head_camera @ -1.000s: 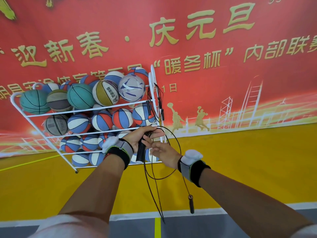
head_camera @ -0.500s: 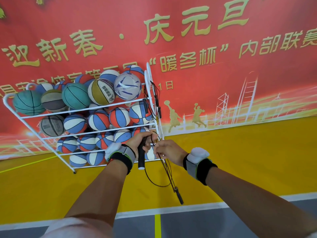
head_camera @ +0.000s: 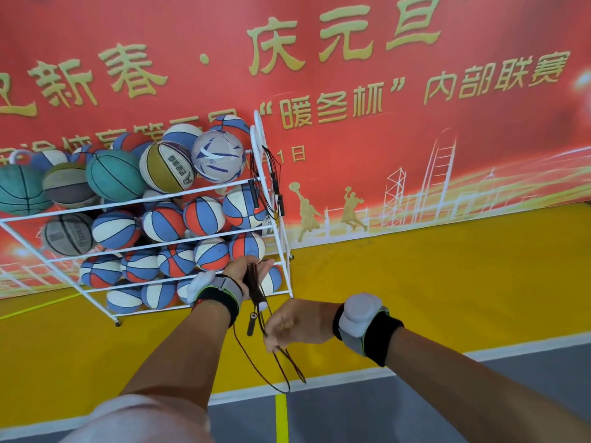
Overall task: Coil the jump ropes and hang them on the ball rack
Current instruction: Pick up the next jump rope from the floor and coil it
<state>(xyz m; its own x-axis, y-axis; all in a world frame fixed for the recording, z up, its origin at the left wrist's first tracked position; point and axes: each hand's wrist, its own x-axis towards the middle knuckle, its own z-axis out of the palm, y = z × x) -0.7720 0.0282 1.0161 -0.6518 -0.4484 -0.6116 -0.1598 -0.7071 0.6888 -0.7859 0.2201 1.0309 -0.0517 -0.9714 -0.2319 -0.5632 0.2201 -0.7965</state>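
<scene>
A thin black jump rope (head_camera: pixel 277 369) hangs in loops between my hands. My left hand (head_camera: pixel 248 270) is raised in front of the white ball rack (head_camera: pixel 286 251) and grips one black handle with the gathered strands. The other handle (head_camera: pixel 251 324) dangles just below it. My right hand (head_camera: pixel 299 321) sits lower and to the right, pinching the rope strands, whose loops droop beneath it. Another black jump rope (head_camera: pixel 271 190) hangs coiled on the rack's right end frame.
The rack is filled with several basketballs (head_camera: pixel 166 222) and stands on small wheels against a red banner wall (head_camera: pixel 383 91). Yellow floor (head_camera: pixel 447 282) spreads to the right; a white line and grey floor (head_camera: pixel 367 417) lie near me.
My right hand has drawn down and away from the left hand, pulling the strands. The free handle swung up to hang just under my left hand. The loops are shorter.
</scene>
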